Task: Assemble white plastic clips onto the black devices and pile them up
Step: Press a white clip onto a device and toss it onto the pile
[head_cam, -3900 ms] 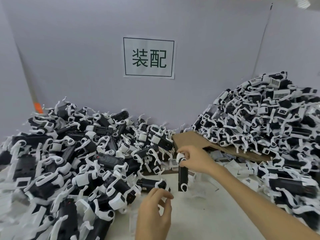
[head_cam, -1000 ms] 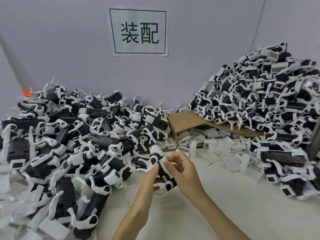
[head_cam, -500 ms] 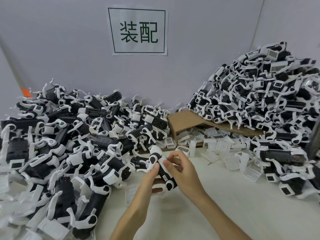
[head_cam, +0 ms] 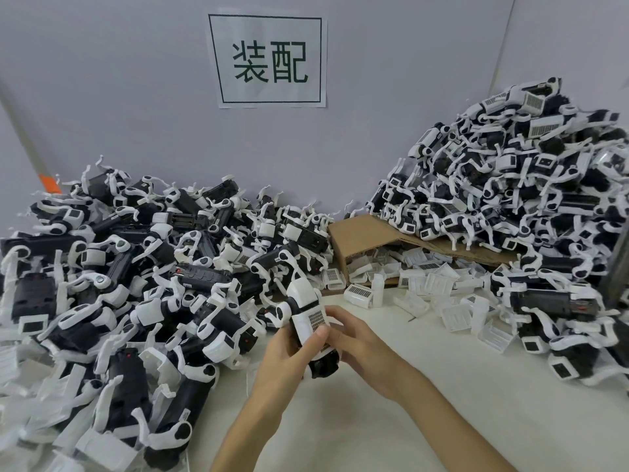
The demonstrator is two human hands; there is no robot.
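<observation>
- Logged two heaps on the table point(head_cam: 476, 420): tall right heap point(head_cam: 510, 199) banked against the wall and over a cardboard flap point(head_cam: 360, 233); lower, wider left heap point(head_cam: 119, 301).
- Loose clips point(head_cam: 425, 284) scattered at the mouth of the cardboard, between the heaps, within easy reach of the right side.
- Black device point(head_cam: 323, 367) in work: held just clear of the table, beside the near edge of the left heap, tilted with its upper end away from the person.
- Judged light and rigid: hard plastic shell, comfortably one-handed. Probably a little slick on the smooth faces. Best taken around the dark lower body, away from the thin white arms, which look the likeliest parts to snag or snap.
- White clip point(head_cam: 308, 315): thin-walled and slightly springy by the look of it, barcode face up, sitting over the device's upper half. Cannot tell whether fully snapped home.
- Best pressed on the flat labelled face, not the edges.
- Left hand point(head_cam: 286, 352): wrapped round the device from the left, wrist raised, thumb point(head_cam: 318, 335) flat on the clip's labelled face.
- Right hand point(head_cam: 364, 345): cupping the opposite side, fingers curled against the body, bracing it.
- Both grips closed firmly on the one unit.
</observation>
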